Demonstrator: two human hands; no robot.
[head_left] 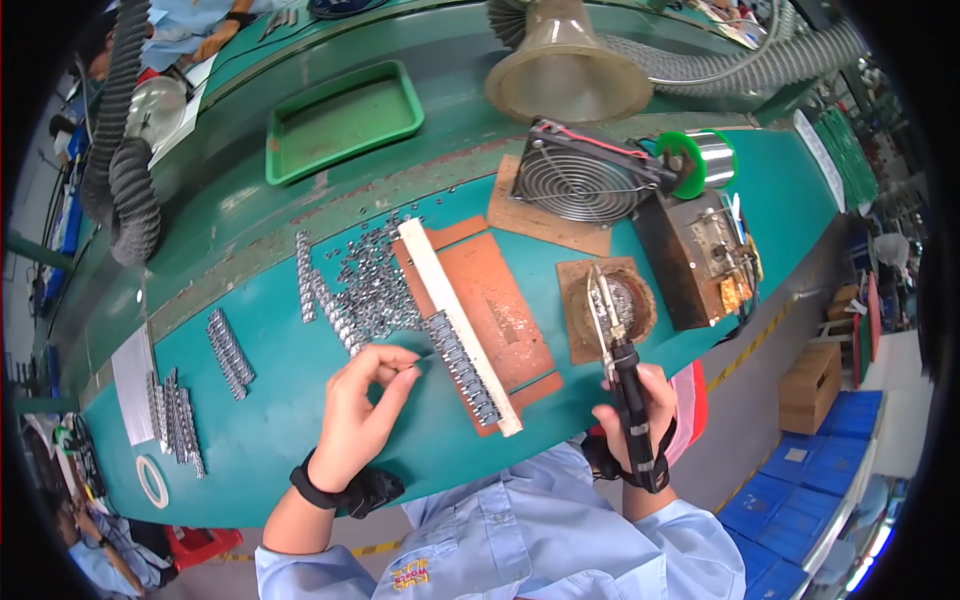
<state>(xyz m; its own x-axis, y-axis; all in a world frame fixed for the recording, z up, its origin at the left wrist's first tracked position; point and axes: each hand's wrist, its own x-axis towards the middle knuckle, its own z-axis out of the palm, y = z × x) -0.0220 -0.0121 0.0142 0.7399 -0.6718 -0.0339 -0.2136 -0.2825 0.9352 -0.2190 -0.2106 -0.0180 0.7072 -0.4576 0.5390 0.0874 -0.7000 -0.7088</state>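
My right hand [655, 405] is wrapped round the black handle of a pair of soldering tweezers [627, 385]. The two metal prongs point away from me, over a round pot [640, 310] with silvery bits inside. At the left of the board, my left hand [365, 400] has thumb and forefinger drawn together in a pinch; what lies between the tips is too small to make out. Just right of those fingertips, a row of small dark parts [462, 370] runs along a white bar [450, 310] on a reddish-brown board [500, 310].
Loose small metal parts [375, 285] lie heaped beyond my left hand, with stacked strips [180, 420] farther left. A fan [580, 180], a solder wire spool [712, 160] and a metal box [685, 255] stand at right. Behind are a green tray [345, 165] and an extraction hood [565, 75].
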